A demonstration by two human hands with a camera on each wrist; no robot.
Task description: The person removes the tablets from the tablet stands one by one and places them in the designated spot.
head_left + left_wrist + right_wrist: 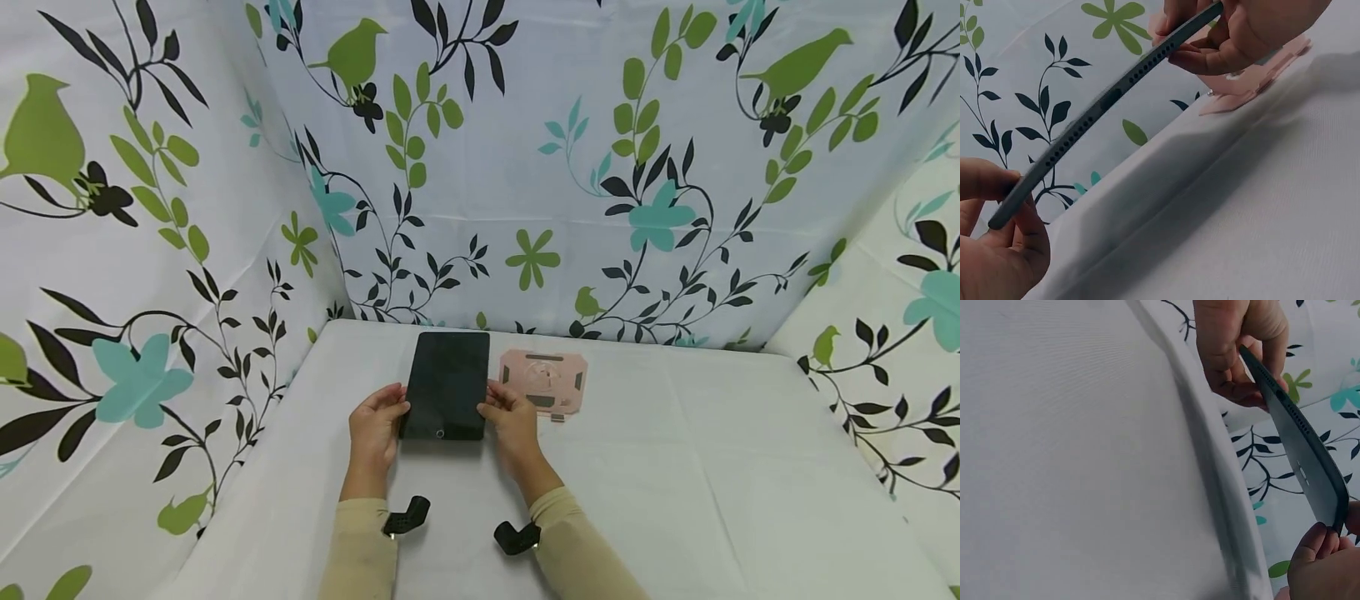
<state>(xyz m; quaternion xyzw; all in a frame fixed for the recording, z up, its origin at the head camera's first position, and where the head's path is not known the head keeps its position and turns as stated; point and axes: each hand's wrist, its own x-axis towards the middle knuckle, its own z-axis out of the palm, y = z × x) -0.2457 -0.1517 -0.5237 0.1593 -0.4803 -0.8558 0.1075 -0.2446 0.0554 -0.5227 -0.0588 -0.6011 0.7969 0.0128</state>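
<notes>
A dark tablet [446, 387] with a round home button at its near edge is held up between both hands, screen towards the head camera. My left hand [374, 425] pinches its left edge, and my right hand [514, 423] pinches the right edge. The left wrist view shows the tablet [1110, 97] edge-on, with speaker holes and a charging port, raised above the white surface. Its grey back shows in the right wrist view. Just beyond my right hand lies a pink tablet case [546, 379] with dark corner and edge patches.
White cloth covers the table [637, 467], with patterned curtains [525, 167] of leaves and birds hanging behind it and at both sides. Black wrist cameras [407, 516] stick out from both beige sleeves [360, 546].
</notes>
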